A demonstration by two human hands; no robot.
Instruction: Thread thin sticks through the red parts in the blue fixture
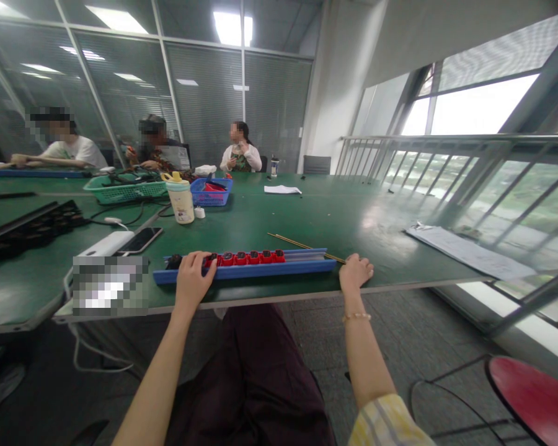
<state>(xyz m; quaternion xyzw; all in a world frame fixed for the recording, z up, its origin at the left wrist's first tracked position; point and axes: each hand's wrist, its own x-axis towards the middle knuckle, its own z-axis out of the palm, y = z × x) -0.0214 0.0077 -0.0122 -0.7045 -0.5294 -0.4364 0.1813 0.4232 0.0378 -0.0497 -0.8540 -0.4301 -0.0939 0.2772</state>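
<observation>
A long blue trough (pixel 270 270) lies along the table's front edge, with a row of red blocks with dark tops (pixel 240 257) inside it. Over its left part rests my left hand (pixel 194 277), fingers curled across the trough and thumb by the leftmost red blocks. A black piece (pixel 173 262) sits in the trough just left of that hand. Thin brass-coloured rods (pixel 286 239) lie slantwise behind the trough and run toward its right end. There my right hand (pixel 356 272) is closed around the near end of a rod; its fingertips are partly hidden.
Left of the trough lie a phone (pixel 141 240) and a white power bank (pixel 106 243) with cables. A yellow-lidded cup (pixel 181 201), a green basket (pixel 125 191) and a blue basket (pixel 211 195) stand behind. A clipboard (pixel 465 249) lies right. Several people sit across the table.
</observation>
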